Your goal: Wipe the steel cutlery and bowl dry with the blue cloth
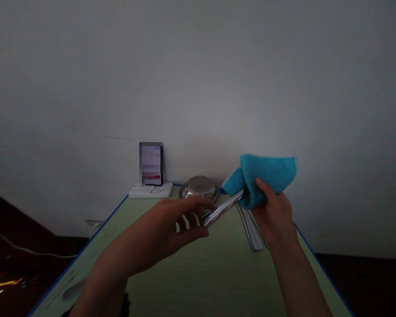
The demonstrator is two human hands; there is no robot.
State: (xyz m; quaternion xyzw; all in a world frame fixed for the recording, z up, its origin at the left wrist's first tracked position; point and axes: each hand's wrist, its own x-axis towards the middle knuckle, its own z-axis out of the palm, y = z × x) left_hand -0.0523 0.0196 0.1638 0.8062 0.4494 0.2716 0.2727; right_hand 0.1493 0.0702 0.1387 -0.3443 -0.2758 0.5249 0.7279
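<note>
Over the middle of the table, my left hand (174, 224) has its thumb and fingers around the near end of a long, narrow, shiny metal utensil (225, 208). Its exact kind is unclear. A folded turquoise cloth (270, 174) is gripped in my right hand (275, 213), thumb pressed on top. The utensil's far end meets the cloth and is partly hidden by its folds. Below my right hand, several long, narrow metal strips (252, 233) lie on the table, their far ends covered by the cloth.
An upside-down metal bowl (199, 187) sits at the back of the green, blue-edged table (198, 281). Left of it, a phone (152, 164) stands upright on a white base (151, 190) against the wall. A shiny object (74, 288) lies at the front left, partly behind my forearm.
</note>
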